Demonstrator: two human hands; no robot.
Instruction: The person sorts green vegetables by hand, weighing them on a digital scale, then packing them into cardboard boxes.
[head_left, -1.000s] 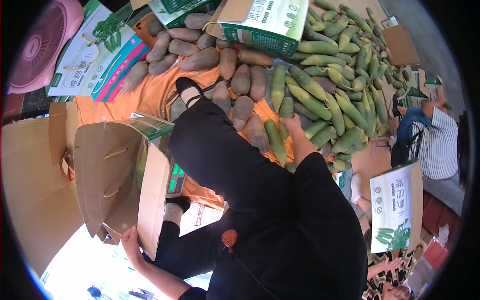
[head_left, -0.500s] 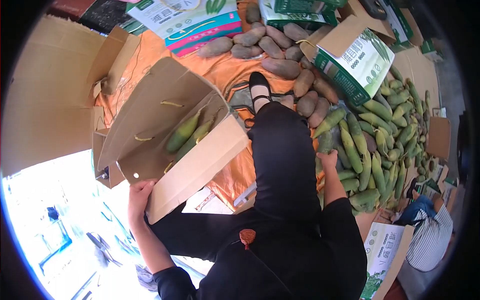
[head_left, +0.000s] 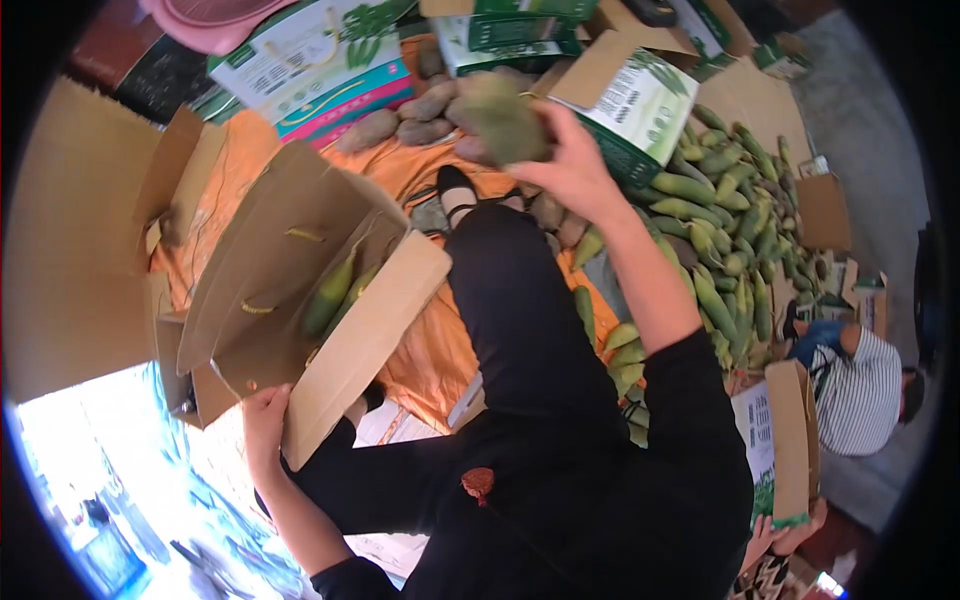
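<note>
My left hand [head_left: 265, 420] is closed on the near edge of an open cardboard box [head_left: 370, 345], which is tilted across my lap. Inside the box lie two green radishes [head_left: 330, 296], partly hidden by the front flap. My right hand [head_left: 570, 165] is raised in front of me, its fingers wrapped round another green radish [head_left: 503, 118], blurred by motion. That radish is above the orange sheet [head_left: 412, 340], apart from the box. To the right is a large heap of green radishes [head_left: 745, 225].
Brownish oblong roots [head_left: 425, 130] lie beyond my foot. Printed cartons [head_left: 640, 95] stand at the back, beside a pink basin [head_left: 215, 25]. A large cardboard box [head_left: 80, 210] is at left. At right are a person in a striped shirt [head_left: 858, 395] and another person's hands [head_left: 785, 530] at a carton.
My right hand has come up from the heap with a green radish, moving forward and left. My left hand stays on the box edge. The view has shifted; another person's hands now show at lower right.
</note>
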